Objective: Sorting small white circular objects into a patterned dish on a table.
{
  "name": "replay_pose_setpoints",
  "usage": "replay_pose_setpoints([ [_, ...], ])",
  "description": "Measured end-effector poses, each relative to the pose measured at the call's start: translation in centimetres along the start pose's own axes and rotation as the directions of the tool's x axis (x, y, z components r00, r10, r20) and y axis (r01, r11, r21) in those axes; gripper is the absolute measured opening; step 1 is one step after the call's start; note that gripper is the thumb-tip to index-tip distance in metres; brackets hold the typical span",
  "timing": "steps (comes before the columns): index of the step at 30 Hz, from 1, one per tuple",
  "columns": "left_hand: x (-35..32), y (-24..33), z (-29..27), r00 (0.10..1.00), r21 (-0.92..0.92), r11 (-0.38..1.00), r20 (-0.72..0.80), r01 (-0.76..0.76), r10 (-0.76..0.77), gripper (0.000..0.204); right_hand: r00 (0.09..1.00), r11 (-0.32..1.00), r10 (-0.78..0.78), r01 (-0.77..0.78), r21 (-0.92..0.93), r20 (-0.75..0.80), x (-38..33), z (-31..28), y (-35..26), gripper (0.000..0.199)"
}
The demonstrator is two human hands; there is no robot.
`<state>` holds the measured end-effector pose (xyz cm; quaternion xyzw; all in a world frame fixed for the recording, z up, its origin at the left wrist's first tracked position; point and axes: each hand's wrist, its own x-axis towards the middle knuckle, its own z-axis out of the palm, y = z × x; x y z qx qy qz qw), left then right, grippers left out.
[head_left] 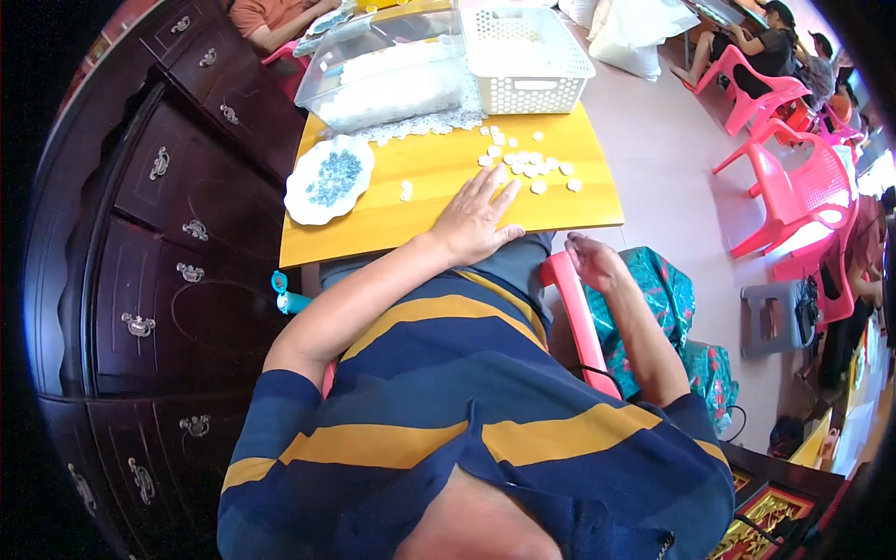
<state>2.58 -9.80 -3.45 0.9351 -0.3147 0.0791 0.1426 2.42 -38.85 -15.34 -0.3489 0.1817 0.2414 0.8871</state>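
My left hand [476,219] lies across the near edge of the yellow table [425,224], palm down with its fingers stretched out. Just beyond its fingertips are several small round white pieces [532,159], loosely scattered. A few more white pieces [406,190] lie together to its left. My right hand [597,263] is off the table, beside the armrest of my pink chair [581,322]. Its fingers are loosely bent and apart, with nothing visible in them. At the table's left, a white scalloped dish [306,207] holds small blue-grey bits.
A clear plastic box [378,107] and a white perforated basket [534,93] stand at the table's far side. Dark drawers [140,243] line the left. A green patterned bag [661,280] is at my right. Pink chairs [793,191], a grey stool [777,313] and seated people are farther right.
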Motion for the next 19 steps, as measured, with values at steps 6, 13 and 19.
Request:
replay_pose_setpoints([
  [6, 1.2, 0.8, 0.7, 0.995, -0.085, 0.996, -0.097, 0.028, -0.036, 0.082, 0.996, 0.902, 0.071, -0.091, 0.422, 0.062, 2.4, 1.9, -0.7, 0.021],
  [13, 3.6, -0.1, 0.4, 0.951, -0.037, 0.962, -0.147, 0.269, -0.271, 0.102, 0.988, 0.893, -0.118, 0.061, 0.446, 0.101, 3.9, -0.7, -4.4, 0.052],
  [19, 5.9, -0.7, 1.4, 0.973, -0.028, 0.972, -0.012, 0.231, -0.232, 0.110, 0.955, 0.956, -0.209, 0.154, 0.248, 0.212, 5.5, -0.9, -10.7, 0.066],
])
